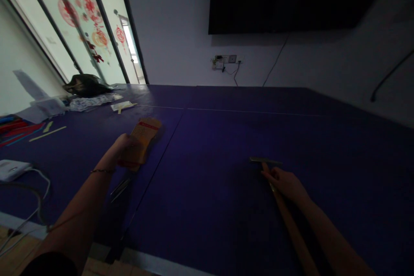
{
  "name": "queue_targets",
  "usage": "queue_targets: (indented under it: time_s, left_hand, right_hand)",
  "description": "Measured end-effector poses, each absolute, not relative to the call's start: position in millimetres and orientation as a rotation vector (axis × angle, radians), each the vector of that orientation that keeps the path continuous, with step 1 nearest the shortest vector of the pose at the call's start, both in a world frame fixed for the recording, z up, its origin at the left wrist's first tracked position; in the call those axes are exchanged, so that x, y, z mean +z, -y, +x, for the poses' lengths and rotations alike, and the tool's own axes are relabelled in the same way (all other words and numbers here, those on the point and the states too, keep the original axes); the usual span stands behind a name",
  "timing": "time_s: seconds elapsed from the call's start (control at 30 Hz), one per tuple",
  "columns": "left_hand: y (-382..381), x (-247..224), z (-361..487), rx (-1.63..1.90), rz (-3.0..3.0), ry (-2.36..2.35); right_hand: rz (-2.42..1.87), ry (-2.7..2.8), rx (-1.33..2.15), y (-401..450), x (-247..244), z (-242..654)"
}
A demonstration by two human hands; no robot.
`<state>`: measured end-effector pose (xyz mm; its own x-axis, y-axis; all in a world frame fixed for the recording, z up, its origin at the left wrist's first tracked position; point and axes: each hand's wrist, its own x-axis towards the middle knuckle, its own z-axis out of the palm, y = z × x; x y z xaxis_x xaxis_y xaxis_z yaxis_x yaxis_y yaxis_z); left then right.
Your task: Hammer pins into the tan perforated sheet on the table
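Slanting over the right part of the purple tabletop (207, 172), a long-handled hammer (287, 217) points away and somewhat left, its head set crosswise; the right hand (286, 183) grasps the handle just below that head. The left hand (125, 145) grips a blurred orange packet (146, 136), long axis running away and rightward, near a slim metal tool (120, 189). Broad tabletop separates the hands, a seam (161, 158) beside the packet, the far edge near the wall (171, 30).

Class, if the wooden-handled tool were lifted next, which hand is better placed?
Right, most likely. The right hand has its fingers on the wooden-handled tool, close to its metal head. The left hand is away to the left, holding an orange packet.
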<state>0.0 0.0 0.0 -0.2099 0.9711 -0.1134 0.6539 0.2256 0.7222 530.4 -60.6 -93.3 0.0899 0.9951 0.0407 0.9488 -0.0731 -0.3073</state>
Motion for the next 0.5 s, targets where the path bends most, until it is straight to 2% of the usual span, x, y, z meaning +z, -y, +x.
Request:
queue_targets:
  time_s: [0.1,0.2,0.3,0.5]
  left_hand:
    - [-6.5,15.4,25.8,0.674,1.441,-1.725]
    - [-0.3,17.9,70.8,0.508,1.406,-1.254]
    - [10.5,-0.7,122.1,0.31,1.474,-1.039]
    - [16.5,-49.8,193.9,0.026,2.019,-0.949]
  right_hand:
    - [-2.11,1.94,0.247,60.4,-93.8,530.2]
    - [-2.101,1.944,0.231,60.5,-93.9,529.7]
    - [-2.077,1.955,0.21,60.8,-94.1,529.0]
    - [-2.016,1.945,0.125,61.8,-94.8,529.8]
